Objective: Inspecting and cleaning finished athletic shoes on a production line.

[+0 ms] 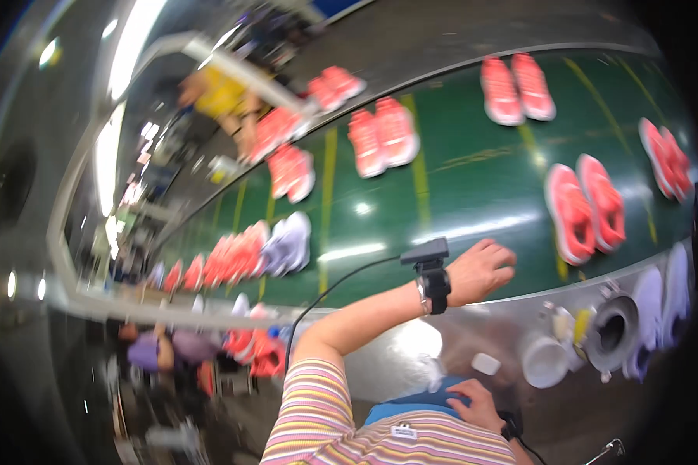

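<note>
One green conveyor belt (473,186) fills the scene; toward its near edge, right of centre, we see a pair of coral shoes (574,208). Left of them, at that edge, the left hand (481,273) is loosely bent, nothing visibly gripped; outside it, the right hand (475,404) has fingers apart. Smaller, we note a white bowl (544,364).

From where I am standing, no text, number or sign is coming out readable. A small white label (404,432) is sitting on the striped shirt (312,397), near its edge; it is carrying dark marks, too small and blurred to make out. The coral shoes (570,215) on the green belt (473,182) are likewise showing too softly for any lettering to be read.
</note>
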Demonstrator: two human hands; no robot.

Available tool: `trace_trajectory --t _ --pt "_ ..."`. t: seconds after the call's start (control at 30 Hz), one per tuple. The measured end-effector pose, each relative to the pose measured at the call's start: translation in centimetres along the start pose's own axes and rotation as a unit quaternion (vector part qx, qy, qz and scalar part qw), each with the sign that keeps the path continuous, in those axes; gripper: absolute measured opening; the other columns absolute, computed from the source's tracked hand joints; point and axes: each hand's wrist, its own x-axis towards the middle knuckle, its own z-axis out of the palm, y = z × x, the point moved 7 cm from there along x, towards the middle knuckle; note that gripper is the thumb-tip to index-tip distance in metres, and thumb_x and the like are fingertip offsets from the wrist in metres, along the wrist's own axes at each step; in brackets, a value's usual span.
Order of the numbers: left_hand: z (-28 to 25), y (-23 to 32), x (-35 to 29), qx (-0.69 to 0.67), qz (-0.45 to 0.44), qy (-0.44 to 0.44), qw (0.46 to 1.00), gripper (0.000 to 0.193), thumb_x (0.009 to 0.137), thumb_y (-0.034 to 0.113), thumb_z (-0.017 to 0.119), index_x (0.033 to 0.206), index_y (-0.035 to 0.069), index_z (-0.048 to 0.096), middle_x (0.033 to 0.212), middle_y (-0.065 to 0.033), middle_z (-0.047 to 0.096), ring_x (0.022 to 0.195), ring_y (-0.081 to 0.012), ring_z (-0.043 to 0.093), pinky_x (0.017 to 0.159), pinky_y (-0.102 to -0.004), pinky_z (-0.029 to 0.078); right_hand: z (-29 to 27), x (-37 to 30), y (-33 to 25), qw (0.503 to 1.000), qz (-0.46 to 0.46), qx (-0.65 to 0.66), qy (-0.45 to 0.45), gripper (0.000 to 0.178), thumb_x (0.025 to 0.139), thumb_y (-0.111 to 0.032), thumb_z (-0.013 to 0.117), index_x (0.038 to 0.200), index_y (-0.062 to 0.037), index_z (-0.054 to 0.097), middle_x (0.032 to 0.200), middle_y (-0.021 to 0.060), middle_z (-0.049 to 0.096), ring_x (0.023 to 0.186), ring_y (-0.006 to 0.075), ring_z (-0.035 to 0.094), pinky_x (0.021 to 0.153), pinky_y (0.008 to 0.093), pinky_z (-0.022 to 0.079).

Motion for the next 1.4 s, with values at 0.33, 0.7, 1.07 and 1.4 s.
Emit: trace_trajectory --t 0.33,0.7,1.07,1.4 --pt "-10.1 -13.9 -46.6 0.277 -0.750 -0.147 0.582 0.046 0.074 0.023 0.064 0.118 0.027 0.051 0.121 -0.0140 0.043 0.118 -0.0338 0.040 0.091 -0.0536 0.036 5.4 3.2 0.1 0.985 0.016 -0.170 -0.040 0.021 0.069 -0.006 0.067 0.089 -0.0072 0.064 0.080 0.0096 0.054 0.071 0.0230 0.056 0.061 0.0315 0.045" --pt "-12.1 -26.4 -61.2 0.087 -0.703 -0.287 0.645 0.093 0.055 0.048 0.077 0.127 -0.001 0.044 0.124 -0.0221 0.049 0.118 -0.0311 0.046 0.100 -0.0356 0.035 5.6 4.2 -0.9 0.955 0.123 -0.181 0.199 0.023 0.071 -0.008 0.067 0.094 -0.0067 0.061 0.094 0.0112 0.053 0.086 0.0277 0.053 0.076 0.0343 0.044" --pt "-13.5 -23.5 -44.4 0.083 -0.622 -0.207 0.751 0.081 0.058 0.046 0.075 0.110 -0.011 0.052 0.104 -0.0262 0.059 0.097 -0.0312 0.060 0.084 -0.0343 0.046 3.4 4.9 0.8 0.931 -0.008 -0.291 0.219 0.015 0.073 0.004 0.055 0.084 -0.0053 0.060 0.083 0.0096 0.054 0.079 0.0284 0.055 0.069 0.0354 0.046" --pt "0.3 2.9 -28.0 0.129 -0.488 -0.203 0.839 0.051 0.062 0.044 0.073 0.101 0.013 0.061 0.096 -0.0178 0.056 0.091 -0.0313 0.056 0.088 -0.0520 0.033 -4.8 3.4 -2.8 0.859 -0.047 -0.431 0.272 0.038 0.069 -0.004 0.064 0.106 -0.0092 0.058 0.113 0.0196 0.047 0.105 0.0340 0.047 0.091 0.0408 0.038"
